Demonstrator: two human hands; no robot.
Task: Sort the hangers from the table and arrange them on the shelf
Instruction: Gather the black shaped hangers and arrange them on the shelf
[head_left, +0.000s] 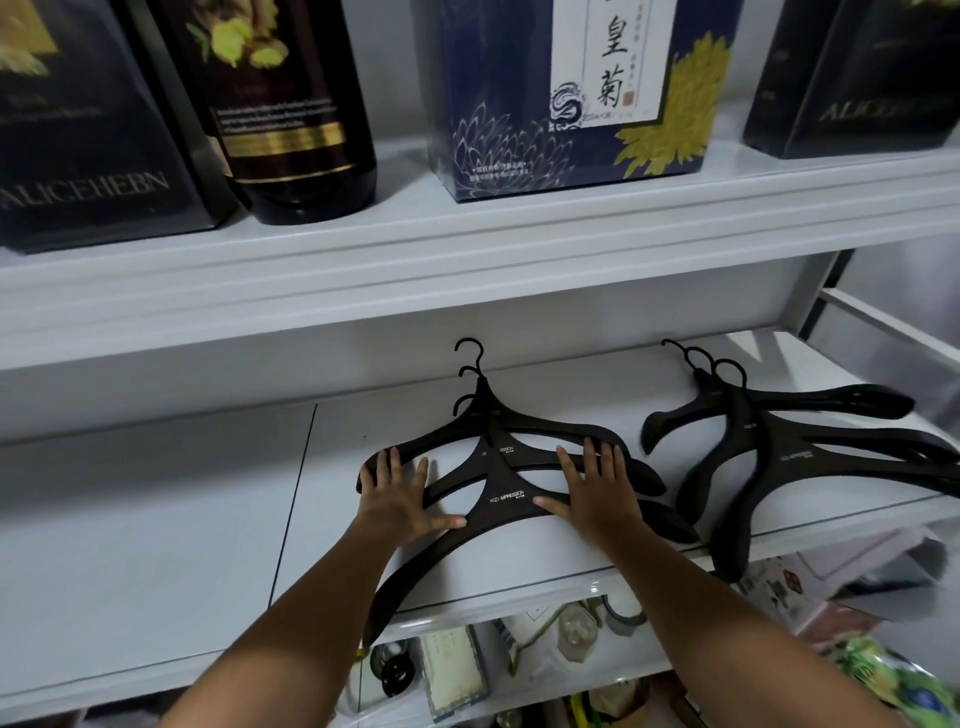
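A: Grip status?
B: Your left hand (400, 499) lies flat, palm down, fingers straight and spread. It presses on the left arms of the centre stack (511, 501). Nothing curled, nothing pinched.
A: Other side?
B: Your right hand (595, 493) is just as flat and spread, on the right arms of that stack. Both thumbs point inward at the top hanger's white lettering.
A: Where are the hangers?
B: All on the lower shelf (156, 519). The centre stack is dark and fanned, with 3 hooks (470, 348) showing, all aimed at the back wall. Its lowest hanger's left arm sticks out past the shelf's front edge.
A: And the others?
B: The right stack (795, 457) sits just beside the centre one, and neither hand touches it. It also shows 3 hooks, pointing back. 1 arm overhangs the front edge.
A: Surroundings?
B: The upper shelf (467, 244) holds 2 dark boxes, 1 at the left end (78, 156) and 1 at the right (857, 78). A dark bottle (296, 130) stands beside the left box. A blue box (571, 104) with a yellow flower print stands between the bottle and the right box. Below your shelf there is blurred clutter, and I cannot tell what it is.
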